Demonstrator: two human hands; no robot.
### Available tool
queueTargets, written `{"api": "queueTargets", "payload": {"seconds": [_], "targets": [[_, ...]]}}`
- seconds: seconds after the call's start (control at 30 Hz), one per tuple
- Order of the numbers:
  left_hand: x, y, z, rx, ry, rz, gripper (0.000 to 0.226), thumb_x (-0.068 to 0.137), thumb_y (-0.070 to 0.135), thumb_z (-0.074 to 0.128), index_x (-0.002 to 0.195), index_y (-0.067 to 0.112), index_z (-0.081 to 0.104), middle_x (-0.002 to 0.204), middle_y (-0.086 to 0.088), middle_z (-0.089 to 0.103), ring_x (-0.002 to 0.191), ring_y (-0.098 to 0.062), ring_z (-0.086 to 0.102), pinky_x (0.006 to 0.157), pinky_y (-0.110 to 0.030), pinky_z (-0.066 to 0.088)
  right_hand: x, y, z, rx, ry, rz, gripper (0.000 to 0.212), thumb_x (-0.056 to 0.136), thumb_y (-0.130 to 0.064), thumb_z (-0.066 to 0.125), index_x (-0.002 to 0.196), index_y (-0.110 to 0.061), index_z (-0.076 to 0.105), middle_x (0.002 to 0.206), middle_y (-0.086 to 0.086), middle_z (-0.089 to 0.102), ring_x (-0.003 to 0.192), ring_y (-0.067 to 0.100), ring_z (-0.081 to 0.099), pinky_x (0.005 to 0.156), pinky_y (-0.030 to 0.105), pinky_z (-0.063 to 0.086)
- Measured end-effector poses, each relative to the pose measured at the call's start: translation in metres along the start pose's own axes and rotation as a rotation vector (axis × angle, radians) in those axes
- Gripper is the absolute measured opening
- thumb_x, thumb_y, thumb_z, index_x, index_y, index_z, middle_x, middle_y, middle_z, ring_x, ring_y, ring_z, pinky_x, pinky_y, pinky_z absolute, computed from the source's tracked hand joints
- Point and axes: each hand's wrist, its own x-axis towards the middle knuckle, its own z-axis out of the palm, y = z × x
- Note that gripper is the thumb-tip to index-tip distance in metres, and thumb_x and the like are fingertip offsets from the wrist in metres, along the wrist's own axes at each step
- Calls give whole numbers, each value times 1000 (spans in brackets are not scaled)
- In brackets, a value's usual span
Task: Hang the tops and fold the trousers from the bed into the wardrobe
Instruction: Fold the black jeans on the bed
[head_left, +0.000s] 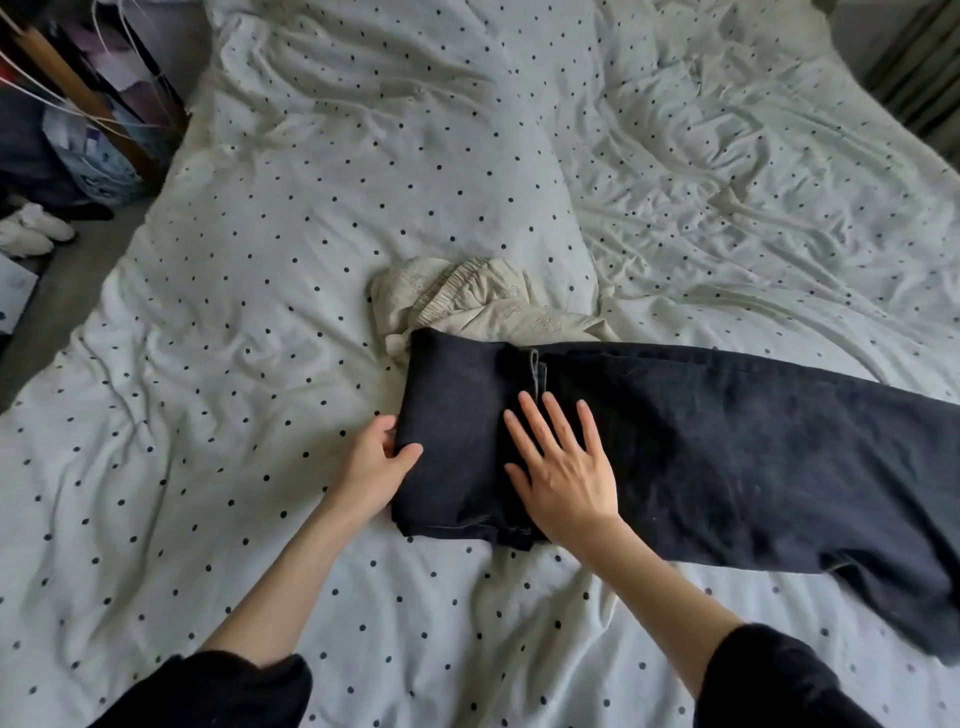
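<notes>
Dark navy trousers (727, 447) lie across the bed, legs folded over at the left end and the rest stretching off to the right. My left hand (376, 462) grips the folded left edge, thumb on top and fingers under the fabric. Flat on the fold, my right hand (561, 467) presses down with straight, spread fingers. A crumpled cream garment with an elastic waistband (467, 301) lies just behind the trousers, partly under them.
The bed carries a white duvet with black dots (311, 234), rumpled on the right. On the floor at the left stand white shoes (36, 228), a patterned bag (104, 156) and dark clutter. The wardrobe is out of view.
</notes>
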Motion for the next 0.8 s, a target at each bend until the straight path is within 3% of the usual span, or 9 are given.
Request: {"api": "queueTargets", "payload": {"seconds": [0.07,0.2,0.33,0.47,0.53,0.63,0.7,0.8], "targets": [[-13,9,-2,-63,3,49,21,90,3,57,93,23,51,87,11,58,79,-5,56,68,-14,44,-13,8,-4,-6,-4,-4,57,89,-46,28,135,-21,50,141,7,48,131,28,45,109,50,19],[-40,40,-5,-86,11,152,25,89,2,58,105,20,55,95,2,63,82,-10,59,68,-10,48,-33,25,-19,48,-47,-2,57,87,-47,31,131,-21,55,136,9,54,127,30,49,109,48,17],[-70,94,20,-12,54,287,30,86,8,62,94,35,55,94,5,66,85,-15,62,79,-26,49,-61,58,-39,163,7,34,53,89,-41,33,129,-16,57,134,12,55,125,30,51,108,45,21],[-92,141,88,140,83,480,30,83,5,64,111,13,62,81,4,59,70,-12,54,74,-27,47,-94,102,-51,303,86,111,49,88,-30,36,130,-13,55,135,11,53,126,30,50,108,47,33],[-97,154,133,287,84,571,33,84,10,62,116,11,61,87,1,60,79,-17,57,79,-27,44,-112,131,-53,425,120,180,45,92,-21,40,134,-11,50,141,12,47,130,29,46,107,44,33],[-98,158,199,504,-11,546,36,92,18,52,127,11,52,112,-8,55,104,-24,55,88,-29,38,-134,173,-51,538,55,229,44,102,-21,35,146,-16,32,153,4,27,143,17,24,116,28,13],[-96,156,226,641,-61,496,37,96,21,46,132,11,45,120,-7,49,111,-26,52,91,-31,38,-143,189,-49,639,46,245,44,102,-24,34,145,-18,33,153,-1,29,143,10,20,114,18,10],[-92,145,237,671,-155,495,43,96,25,48,137,11,43,120,-6,50,110,-22,52,94,-30,41,-144,200,-55,842,78,346,39,101,-24,36,138,-17,45,146,-4,41,137,7,31,108,13,18]]}}
